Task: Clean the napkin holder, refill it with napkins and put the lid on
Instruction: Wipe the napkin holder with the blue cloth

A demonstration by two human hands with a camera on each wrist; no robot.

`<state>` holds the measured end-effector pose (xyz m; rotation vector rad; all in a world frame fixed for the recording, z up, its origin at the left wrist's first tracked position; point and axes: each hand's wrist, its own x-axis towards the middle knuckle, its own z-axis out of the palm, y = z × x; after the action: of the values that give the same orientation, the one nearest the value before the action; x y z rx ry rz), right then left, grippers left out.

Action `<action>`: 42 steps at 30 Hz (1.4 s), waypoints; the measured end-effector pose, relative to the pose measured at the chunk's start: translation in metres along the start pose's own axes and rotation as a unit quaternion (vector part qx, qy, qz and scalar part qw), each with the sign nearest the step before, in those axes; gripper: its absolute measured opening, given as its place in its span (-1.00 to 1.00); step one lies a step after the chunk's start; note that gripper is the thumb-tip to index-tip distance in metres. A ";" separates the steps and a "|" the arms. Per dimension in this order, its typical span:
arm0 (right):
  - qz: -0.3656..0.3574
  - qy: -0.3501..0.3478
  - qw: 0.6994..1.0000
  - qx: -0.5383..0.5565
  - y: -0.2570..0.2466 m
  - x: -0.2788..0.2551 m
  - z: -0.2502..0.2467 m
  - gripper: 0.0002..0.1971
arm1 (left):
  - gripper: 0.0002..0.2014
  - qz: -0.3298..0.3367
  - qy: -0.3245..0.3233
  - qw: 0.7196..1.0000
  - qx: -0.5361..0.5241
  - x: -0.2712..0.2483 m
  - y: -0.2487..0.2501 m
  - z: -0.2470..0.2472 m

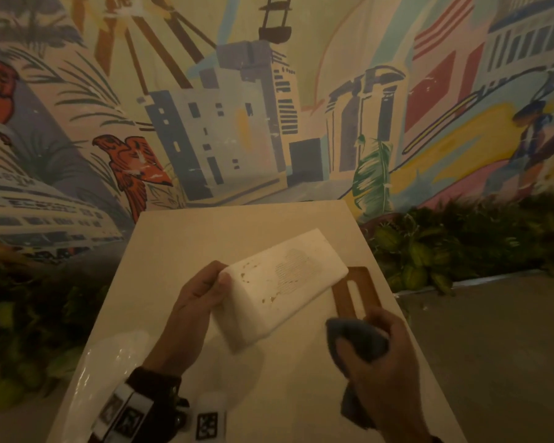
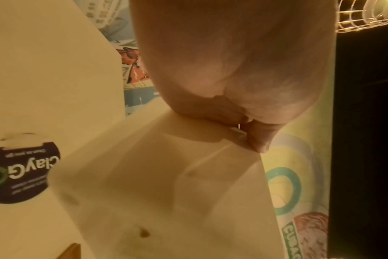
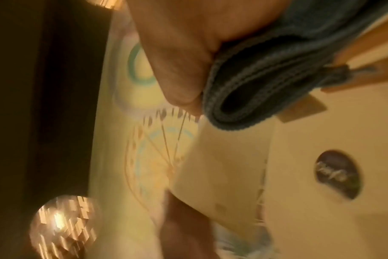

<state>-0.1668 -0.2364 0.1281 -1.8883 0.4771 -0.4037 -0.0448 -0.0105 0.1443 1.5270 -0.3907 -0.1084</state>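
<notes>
My left hand [image 1: 199,295] grips the left end of the white napkin holder [image 1: 279,282] and holds it tilted above the table. Brown stains dot its upturned face, and one stain [image 2: 144,232] shows in the left wrist view. In that view my fingers [image 2: 233,70] pinch the holder's [image 2: 166,192] edge. My right hand [image 1: 387,356] holds a bunched blue-grey cloth [image 1: 355,340] just right of the holder's near end, apart from it. The cloth [image 3: 277,78] fills the right wrist view beside my right hand [image 3: 177,61]. The brown wooden lid [image 1: 362,289] with a slot lies on the table, partly hidden behind the holder.
The pale table [image 1: 224,225] runs away from me toward a painted wall. A clear plastic packet [image 1: 109,356] lies at its near left. A small white bottle [image 1: 210,417] stands at the near edge. A dark round sticker [image 2: 22,175] is on the tabletop. Green plants flank both sides.
</notes>
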 end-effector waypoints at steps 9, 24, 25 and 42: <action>-0.220 0.013 0.975 -0.023 -0.051 0.029 0.025 -0.67 | -0.68 -0.010 -0.030 0.997 -0.065 0.005 -0.012 -0.003; -0.285 -0.110 0.914 -0.265 0.001 0.036 0.054 -0.48 | -0.62 -0.035 -0.001 0.989 -0.145 0.002 -0.028 -0.015; -0.268 -0.101 0.923 -0.258 0.000 0.042 0.055 -0.47 | -0.66 -0.031 -0.003 0.989 -0.144 0.002 -0.027 -0.013; -0.277 -0.051 0.923 -0.262 -0.003 0.037 0.053 -0.51 | -0.58 -0.008 0.005 0.988 -0.155 0.000 -0.034 -0.011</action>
<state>-0.1085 -0.2124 0.1140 -2.5558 -0.0495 -0.5837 -0.0351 -0.0020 0.1107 1.2229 -0.3354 -0.1664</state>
